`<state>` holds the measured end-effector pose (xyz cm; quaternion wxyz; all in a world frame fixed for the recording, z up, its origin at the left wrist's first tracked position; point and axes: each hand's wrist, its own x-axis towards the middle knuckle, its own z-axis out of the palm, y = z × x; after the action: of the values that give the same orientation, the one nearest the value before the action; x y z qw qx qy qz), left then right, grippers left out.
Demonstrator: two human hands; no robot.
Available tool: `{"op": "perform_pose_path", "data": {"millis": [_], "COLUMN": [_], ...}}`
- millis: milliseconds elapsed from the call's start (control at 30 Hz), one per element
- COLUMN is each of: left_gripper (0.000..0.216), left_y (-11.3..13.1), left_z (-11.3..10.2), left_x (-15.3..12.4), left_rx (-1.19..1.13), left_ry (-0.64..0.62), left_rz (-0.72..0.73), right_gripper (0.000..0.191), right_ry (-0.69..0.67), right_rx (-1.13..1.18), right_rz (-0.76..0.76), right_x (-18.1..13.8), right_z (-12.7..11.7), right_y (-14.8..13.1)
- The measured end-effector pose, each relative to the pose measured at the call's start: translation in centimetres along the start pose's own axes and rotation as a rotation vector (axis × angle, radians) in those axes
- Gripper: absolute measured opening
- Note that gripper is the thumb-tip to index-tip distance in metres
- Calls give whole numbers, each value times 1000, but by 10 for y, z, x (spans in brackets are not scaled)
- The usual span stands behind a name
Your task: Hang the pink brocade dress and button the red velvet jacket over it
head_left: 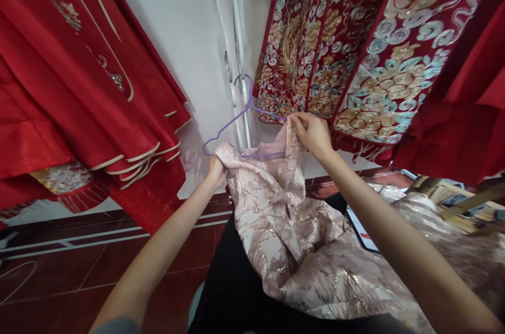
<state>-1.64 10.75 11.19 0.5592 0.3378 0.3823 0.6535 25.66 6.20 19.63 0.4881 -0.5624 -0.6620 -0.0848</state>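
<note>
A pale pink brocade dress [268, 208] with a metallic sheen hangs from my two hands and spreads over my lap to the right. My right hand [313, 134] pinches its right shoulder strap, where the end of a purple hanger [229, 124] goes into the strap. The hanger's hook points up. At the left, my left hand [216, 170] grips the folded left shoulder of the dress, partly hidden behind the cloth. The hanger's left end lies just above that hand, outside the fabric.
Red embroidered garments [98, 76] hang at the left, and a heavily embroidered red one [315, 44] at the right. White rack poles [236, 34] stand between them. A phone [365, 231] lies under my right forearm. Red tiles [98, 255] cover the floor.
</note>
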Motion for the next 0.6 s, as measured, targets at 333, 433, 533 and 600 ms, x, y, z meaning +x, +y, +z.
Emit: {"op": "perform_pose_path", "data": {"millis": [333,433,533,600], "left_gripper": [28,35,38,39], "left_y": [65,72,73,74], "left_z": [-74,-103,-116,-117], "left_x": [6,10,11,10], "left_rx": [365,462,492,493], "left_ry": [-202,-40,50,57], "left_rz": [82,142,102,84], "right_gripper": [36,37,41,42], "right_ry": [-290,-295,-309,-310], "right_rx": [-3,14,30,38], "right_rz": [-24,-43,-50,-49], "right_x": [11,10,10,10], "right_z": [8,3,3,4], "right_y": [13,12,11,12]}}
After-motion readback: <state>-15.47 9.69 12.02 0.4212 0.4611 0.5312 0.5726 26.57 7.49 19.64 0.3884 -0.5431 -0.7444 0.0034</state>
